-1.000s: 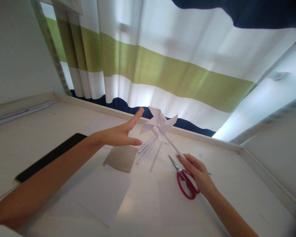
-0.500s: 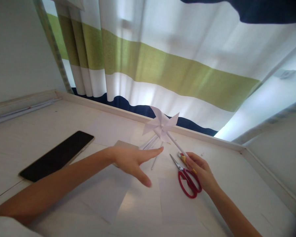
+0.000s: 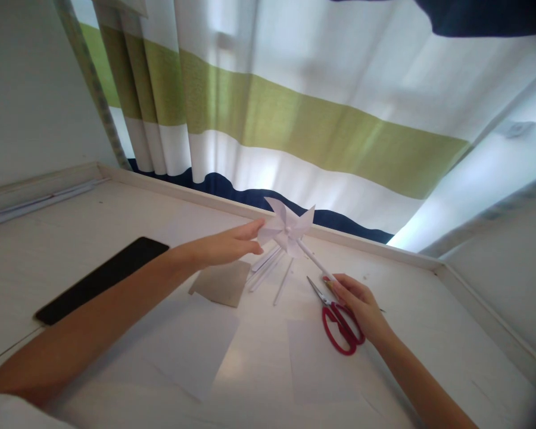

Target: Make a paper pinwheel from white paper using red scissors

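Observation:
A white paper pinwheel [image 3: 287,229] is held up above the table by its rolled paper stick [image 3: 316,260]. My right hand [image 3: 358,301] is closed around the lower end of that stick. At the pinwheel's left blade is my left hand [image 3: 232,243], its fingers stretched out and parted; whether a fingertip touches the paper I cannot tell. Red-handled scissors [image 3: 337,322] lie on the table just under my right hand, blades pointing away. A small yellowish tool [image 3: 329,285] shows partly behind my right fingers.
Several rolled paper sticks [image 3: 266,266] and a brownish card [image 3: 226,282] lie mid-table. White paper sheets [image 3: 192,339] are nearer me, a dark phone [image 3: 102,280] to the left. A raised rim [image 3: 192,201] edges the table before a striped curtain [image 3: 295,113].
My left hand has moved up and left, to the pinwheel's left blade, uncovering the brownish card. The pinwheel has shifted slightly left and its blades have turned a little.

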The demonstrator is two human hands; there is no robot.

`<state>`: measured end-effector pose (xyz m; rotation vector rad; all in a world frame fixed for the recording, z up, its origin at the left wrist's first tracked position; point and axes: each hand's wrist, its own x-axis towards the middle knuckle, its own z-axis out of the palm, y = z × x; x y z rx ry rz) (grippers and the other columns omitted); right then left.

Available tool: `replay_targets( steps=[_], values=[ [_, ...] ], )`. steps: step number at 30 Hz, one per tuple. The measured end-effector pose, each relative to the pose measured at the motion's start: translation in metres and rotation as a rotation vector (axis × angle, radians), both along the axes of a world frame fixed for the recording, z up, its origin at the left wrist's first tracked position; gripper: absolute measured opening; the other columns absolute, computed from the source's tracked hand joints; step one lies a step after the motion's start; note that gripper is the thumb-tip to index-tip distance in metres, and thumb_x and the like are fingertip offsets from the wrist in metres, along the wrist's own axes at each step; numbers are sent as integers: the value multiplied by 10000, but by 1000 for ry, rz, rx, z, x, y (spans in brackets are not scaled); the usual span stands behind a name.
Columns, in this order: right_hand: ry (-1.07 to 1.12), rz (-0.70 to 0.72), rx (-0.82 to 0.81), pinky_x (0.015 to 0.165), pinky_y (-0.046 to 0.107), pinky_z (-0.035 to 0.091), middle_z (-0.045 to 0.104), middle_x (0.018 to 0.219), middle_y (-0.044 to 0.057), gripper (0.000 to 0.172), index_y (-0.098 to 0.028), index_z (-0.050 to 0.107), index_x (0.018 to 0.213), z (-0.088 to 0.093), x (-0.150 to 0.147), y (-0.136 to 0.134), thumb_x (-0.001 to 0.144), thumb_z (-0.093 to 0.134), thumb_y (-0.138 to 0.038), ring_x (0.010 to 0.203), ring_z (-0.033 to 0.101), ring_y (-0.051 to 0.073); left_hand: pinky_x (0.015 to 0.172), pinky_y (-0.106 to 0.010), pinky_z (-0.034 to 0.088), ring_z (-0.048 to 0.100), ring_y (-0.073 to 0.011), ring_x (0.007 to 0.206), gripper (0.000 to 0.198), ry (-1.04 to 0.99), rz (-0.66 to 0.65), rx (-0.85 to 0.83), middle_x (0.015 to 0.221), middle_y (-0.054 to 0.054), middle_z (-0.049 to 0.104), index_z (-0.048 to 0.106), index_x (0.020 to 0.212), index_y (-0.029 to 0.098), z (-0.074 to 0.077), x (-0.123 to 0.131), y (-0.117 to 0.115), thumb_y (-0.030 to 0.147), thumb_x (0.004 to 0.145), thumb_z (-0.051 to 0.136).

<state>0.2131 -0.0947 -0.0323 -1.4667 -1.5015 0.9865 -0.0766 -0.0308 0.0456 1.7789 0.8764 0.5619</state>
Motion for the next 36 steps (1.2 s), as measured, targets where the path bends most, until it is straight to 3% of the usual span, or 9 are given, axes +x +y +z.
replay_targets(
  steps=[4, 8, 11, 15, 19, 24, 29, 33, 36],
  values=[
    [6, -11, -8, 470, 219, 273, 437, 669, -15, 344, -175, 583, 983, 0, 0, -1, 766, 501, -430, 571, 364, 103, 1036, -350, 174, 241, -191, 1265, 730, -207, -160, -122, 1412, -31, 202, 157, 1342, 194, -10, 20, -12, 115, 668, 425],
    [15, 12, -18, 468, 223, 275, 436, 661, -16, 351, -176, 581, 980, 2, 0, -2, 755, 513, -437, 559, 360, 105, 1045, -352, 134, 157, -196, 1290, 780, 48, -240, -199, 1413, -91, 166, 68, 1357, 133, -19, 26, -24, 205, 694, 472],
    [30, 24, -14, 465, 224, 265, 406, 627, -25, 328, -181, 588, 957, 2, -2, -3, 753, 521, -428, 546, 342, 102, 1039, -371, 154, 196, -220, 1280, 687, 301, -345, -45, 1401, -94, 208, 198, 1339, 135, -19, 27, -37, 357, 749, 472],
    [86, 13, -10, 451, 225, 240, 353, 579, -39, 320, -177, 582, 962, 2, -3, -1, 766, 510, -420, 515, 314, 93, 964, -307, 318, 447, -191, 1138, 465, 361, -582, 136, 1254, -68, 480, 435, 1228, 181, -11, 28, -53, 381, 808, 413],
    [185, -21, -14, 429, 224, 211, 342, 568, -47, 306, -177, 569, 930, 0, -1, 4, 784, 467, -425, 476, 297, 82, 933, -291, 359, 499, -190, 1086, 419, 385, -724, 211, 1188, -57, 544, 463, 1209, 207, -5, 28, -62, 352, 818, 429],
    [264, -53, -13, 420, 213, 226, 403, 560, -49, 278, -178, 546, 884, -1, -2, 6, 783, 449, -418, 449, 320, 69, 1012, -315, 261, 486, -201, 1104, 411, 516, -844, 283, 1196, -52, 534, 461, 1214, 225, -1, 30, -65, 330, 817, 444],
    [259, -106, 25, 411, 205, 260, 466, 533, -55, 285, -186, 481, 891, 4, -3, 9, 787, 408, -441, 420, 349, 69, 948, -314, 371, 439, -187, 1150, 426, 662, -756, 357, 1271, -6, 458, 420, 1234, 286, -5, 33, -64, 429, 839, 346],
    [185, -165, 61, 450, 221, 348, 576, 600, -23, 299, -201, 420, 931, 12, 15, 10, 797, 371, -464, 452, 438, 87, 934, -331, 390, 460, -196, 1130, 424, 665, -639, 612, 1255, -21, 474, 445, 1219, 266, -29, 39, -65, 427, 849, 313],
    [83, -252, 85, 469, 233, 383, 621, 671, 1, 307, -211, 365, 970, 14, 47, 3, 806, 354, -470, 499, 502, 109, 944, -293, 384, 481, -178, 1110, 388, 624, -526, 764, 1232, -9, 500, 529, 1143, 268, -47, 44, -67, 418, 829, 357]
  ],
)
